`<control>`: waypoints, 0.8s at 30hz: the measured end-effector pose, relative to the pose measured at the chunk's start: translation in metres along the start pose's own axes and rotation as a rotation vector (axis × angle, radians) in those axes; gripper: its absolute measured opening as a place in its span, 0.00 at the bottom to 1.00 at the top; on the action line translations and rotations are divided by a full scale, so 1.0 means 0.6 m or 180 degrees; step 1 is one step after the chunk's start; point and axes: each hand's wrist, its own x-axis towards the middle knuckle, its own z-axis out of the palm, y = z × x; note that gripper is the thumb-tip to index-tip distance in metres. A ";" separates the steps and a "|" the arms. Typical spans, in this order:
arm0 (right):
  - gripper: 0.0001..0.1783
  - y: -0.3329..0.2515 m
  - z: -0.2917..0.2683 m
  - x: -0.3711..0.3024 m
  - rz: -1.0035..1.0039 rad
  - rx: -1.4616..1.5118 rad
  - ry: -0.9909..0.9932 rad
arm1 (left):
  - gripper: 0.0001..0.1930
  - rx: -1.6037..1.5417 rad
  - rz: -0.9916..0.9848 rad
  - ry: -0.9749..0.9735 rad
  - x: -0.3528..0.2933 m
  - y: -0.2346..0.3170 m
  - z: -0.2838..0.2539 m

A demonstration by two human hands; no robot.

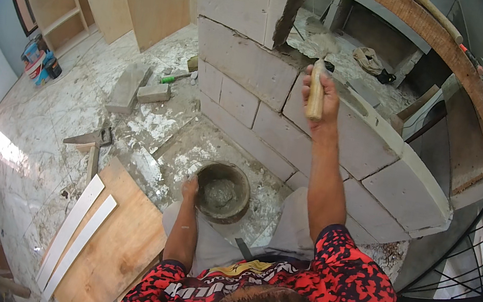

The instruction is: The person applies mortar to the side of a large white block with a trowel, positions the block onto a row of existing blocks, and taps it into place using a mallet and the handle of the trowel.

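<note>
A low wall of pale grey blocks (241, 61) stands in front of me, with a stepped gap along its top. My right hand (329, 97) is closed round the wooden handle of a trowel (314, 107), held above the wall's top edge. The trowel's blade points away from me and carries some grey mortar, as far as I can make out. Between my legs sits a round dark bucket (237, 216) with wet grey mortar (220, 193) in it. My left hand (190, 188) grips the bucket's left rim; its fingertips are partly hidden.
Left lie a handsaw (89, 137), plywood (128, 221) with white strips (76, 220), loose blocks (126, 90) and a green-handled tool (169, 79). A curved wooden board (459, 56) runs beyond the wall. Black metal bars (471, 250) stand at right.
</note>
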 end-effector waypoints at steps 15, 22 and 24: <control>0.13 0.126 0.085 0.008 0.0386 0.1052 0.0134 | 0.32 -0.0198 0.0196 0.0253 0.011 -0.018 -0.006; 0.15 0.106 0.115 0.106 0.0237 0.0909 -0.0117 | 0.33 -0.0040 0.0110 0.0247 0.021 -0.027 0.010; 0.15 0.075 0.098 0.147 0.0383 0.1567 -0.0738 | 0.33 0.0054 0.0068 0.0303 0.035 -0.030 0.019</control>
